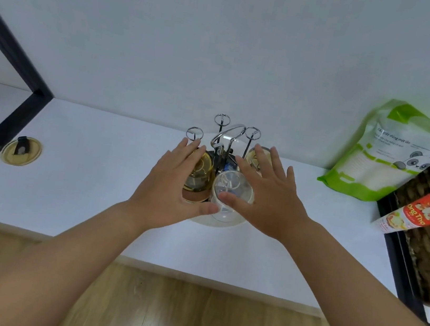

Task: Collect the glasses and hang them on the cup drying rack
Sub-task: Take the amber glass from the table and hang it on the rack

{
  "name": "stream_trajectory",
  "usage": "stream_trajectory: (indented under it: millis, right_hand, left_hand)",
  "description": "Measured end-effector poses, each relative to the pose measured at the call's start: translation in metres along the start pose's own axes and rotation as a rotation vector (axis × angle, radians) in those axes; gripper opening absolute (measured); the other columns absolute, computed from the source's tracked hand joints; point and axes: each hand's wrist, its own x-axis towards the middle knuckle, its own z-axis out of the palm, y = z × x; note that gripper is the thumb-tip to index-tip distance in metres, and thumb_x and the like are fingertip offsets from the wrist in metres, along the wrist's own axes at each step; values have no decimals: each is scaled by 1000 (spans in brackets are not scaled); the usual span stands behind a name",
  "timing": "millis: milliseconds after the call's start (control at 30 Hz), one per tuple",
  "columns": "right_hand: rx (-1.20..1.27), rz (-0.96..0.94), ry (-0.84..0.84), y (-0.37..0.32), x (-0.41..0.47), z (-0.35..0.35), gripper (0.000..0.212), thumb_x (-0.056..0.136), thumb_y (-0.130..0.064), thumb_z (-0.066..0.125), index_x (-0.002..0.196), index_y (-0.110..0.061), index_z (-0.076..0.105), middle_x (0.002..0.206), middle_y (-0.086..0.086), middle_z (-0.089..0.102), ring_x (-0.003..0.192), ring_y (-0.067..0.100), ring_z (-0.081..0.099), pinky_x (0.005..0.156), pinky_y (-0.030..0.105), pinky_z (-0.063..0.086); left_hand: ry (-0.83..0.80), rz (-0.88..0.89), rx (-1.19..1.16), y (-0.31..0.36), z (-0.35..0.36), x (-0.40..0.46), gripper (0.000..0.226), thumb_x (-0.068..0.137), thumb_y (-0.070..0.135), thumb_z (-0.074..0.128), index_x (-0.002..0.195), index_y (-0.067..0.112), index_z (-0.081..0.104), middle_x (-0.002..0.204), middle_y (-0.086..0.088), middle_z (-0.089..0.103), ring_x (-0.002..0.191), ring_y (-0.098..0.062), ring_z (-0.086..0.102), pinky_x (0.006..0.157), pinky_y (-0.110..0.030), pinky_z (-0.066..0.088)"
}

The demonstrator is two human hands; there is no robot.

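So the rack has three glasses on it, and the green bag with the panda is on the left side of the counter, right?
Not quite. The green bag with the panda is on the right side of the counter, leaning against the wall, as the head view shows. The rest holds: the rack carries three glasses, an amber glass, a clear glass and a third glass behind the right hand.

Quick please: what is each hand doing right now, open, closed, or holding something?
Left hand: open, fingers straight, beside the amber glass.
Right hand: open, fingers straight, thumb at the clear glass.
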Motion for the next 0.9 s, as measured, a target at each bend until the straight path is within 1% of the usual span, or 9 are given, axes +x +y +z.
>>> stream_trajectory:
  millis: [100,200,267,433,633,900]
  right_hand:
    - [-20,27,24,-7,-2,6,96,83,-91,24,164,-40,18,175,-2,-10,158,23,-21,125,64,1]
    - [-66,72,37,-18,-4,12,93,87,-89,16,165,-39,7,175,1,-11,158,27,-20,124,64,-2]
    - [-98,96,51,-26,-5,15,92,88,-87,11,165,-37,5,175,4,-8,159,30,-17,123,66,-3]
    - [-145,129,72,-39,-5,20,92,88,-85,4,165,-34,4,175,9,-2,160,34,-12,121,70,-2]
    - [-143,138,84,-39,-5,21,92,89,-85,5,165,-34,1,175,9,-1,160,34,-10,121,70,-2]
    - [-106,133,44,-38,-5,16,89,90,-84,6,165,-35,-3,175,6,-10,158,30,-20,122,67,-7]
  left_hand:
    - [20,14,28,-4,-1,2,122,69,92,54,164,24,16,172,14,4,156,-3,-10,127,-42,9]
    - [15,69,95,-14,-5,7,121,71,90,56,163,21,18,172,10,8,157,-6,-8,128,-44,8]
    - [-1,107,153,-20,-10,11,121,72,92,53,163,19,18,172,7,9,157,-7,-8,128,-47,9]
    - [-27,147,224,-28,-18,17,118,76,90,54,163,19,15,172,7,7,157,-8,-10,127,-50,8]
    - [-13,129,226,-26,-16,15,117,77,90,52,164,22,11,172,10,-1,156,-7,-13,128,-49,5]
    - [9,104,218,-23,-16,12,119,74,95,46,164,24,14,172,11,-1,157,-8,-11,127,-51,3]
